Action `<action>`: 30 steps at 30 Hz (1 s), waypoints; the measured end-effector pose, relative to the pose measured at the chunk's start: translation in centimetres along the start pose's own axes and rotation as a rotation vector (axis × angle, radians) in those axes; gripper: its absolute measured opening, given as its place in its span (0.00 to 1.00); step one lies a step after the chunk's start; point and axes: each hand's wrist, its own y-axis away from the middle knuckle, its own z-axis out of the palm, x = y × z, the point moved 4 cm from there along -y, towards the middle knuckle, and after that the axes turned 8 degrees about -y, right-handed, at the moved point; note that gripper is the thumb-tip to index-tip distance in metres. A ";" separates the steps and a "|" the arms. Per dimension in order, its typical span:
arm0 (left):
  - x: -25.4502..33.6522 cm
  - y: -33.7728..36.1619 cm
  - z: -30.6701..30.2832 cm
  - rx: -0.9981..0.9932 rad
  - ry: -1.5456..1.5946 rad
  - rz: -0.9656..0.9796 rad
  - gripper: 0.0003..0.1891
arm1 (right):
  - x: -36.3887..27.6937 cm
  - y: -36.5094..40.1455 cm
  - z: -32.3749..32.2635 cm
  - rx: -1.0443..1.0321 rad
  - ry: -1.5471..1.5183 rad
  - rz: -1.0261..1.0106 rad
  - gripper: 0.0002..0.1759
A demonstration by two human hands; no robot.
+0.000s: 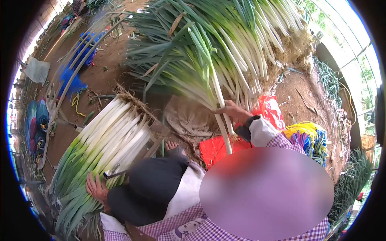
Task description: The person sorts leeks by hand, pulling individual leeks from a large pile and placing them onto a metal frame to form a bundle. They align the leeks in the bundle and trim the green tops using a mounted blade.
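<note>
Nearest me, my left hand [96,188] lies flat with fingers spread on the green ends of the trimmed leek bundle [108,140], with what looks like a small blade [110,174] just beside it. Further out, my right hand [233,112] is closed around a single leek [226,134], well apart from the left. Its long axis runs almost straight away from me, root end toward my lap, leaves back in the untrimmed leek pile [225,44] on the dirt ground [108,76] beyond.

The bare earth ground [108,76] carries an untrimmed leek pile [209,44], red plastic sheeting [273,110] and blue sacks [70,82].
</note>
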 end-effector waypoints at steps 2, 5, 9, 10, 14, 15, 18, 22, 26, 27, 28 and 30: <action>-0.2 0.1 0.2 -0.029 0.014 -0.018 0.20 | 1.6 -0.1 0.4 -0.042 -0.084 0.093 0.22; -0.4 -0.4 -0.5 -0.103 0.044 -0.035 0.21 | 2.7 0.7 1.0 -0.053 -0.146 0.140 0.22; -2.8 -1.6 -1.3 -0.166 0.441 -0.235 0.26 | 2.2 1.6 0.9 0.003 -0.123 0.047 0.20; -2.8 -2.6 -2.4 -0.125 0.477 -0.261 0.26 | 1.9 2.1 0.9 0.018 -0.148 -0.002 0.19; 0.0 -9.2 -8.8 -0.004 0.798 -0.390 0.25 | 0.6 4.3 0.9 0.019 -0.202 -0.113 0.17; 2.5 -11.2 -10.5 0.020 0.920 -0.422 0.25 | 0.0 4.9 0.9 0.004 -0.209 -0.121 0.17; 13.3 -15.8 -14.6 -0.046 1.456 -0.510 0.22 | -1.9 7.4 1.7 -0.057 -0.181 -0.096 0.20; 30.0 -16.2 -13.9 -0.375 1.998 -0.420 0.16 | -4.2 13.3 4.4 -0.128 -0.155 -0.064 0.18; 42.8 -13.3 -10.2 -1.109 2.513 -0.808 0.21 | -5.3 20.1 7.6 -0.208 -0.106 -0.055 0.19; 44.4 -13.1 -10.0 -1.186 2.762 -0.727 0.21 | -4.7 21.1 8.2 -0.225 -0.117 -0.028 0.19; 44.4 -14.0 -12.7 -1.299 2.973 -0.625 0.21 | -3.2 21.9 8.4 -0.225 -0.156 0.015 0.19; 44.4 -13.0 -12.9 -1.108 2.732 -0.964 0.21 | -0.6 23.2 8.2 -0.224 -0.235 0.105 0.19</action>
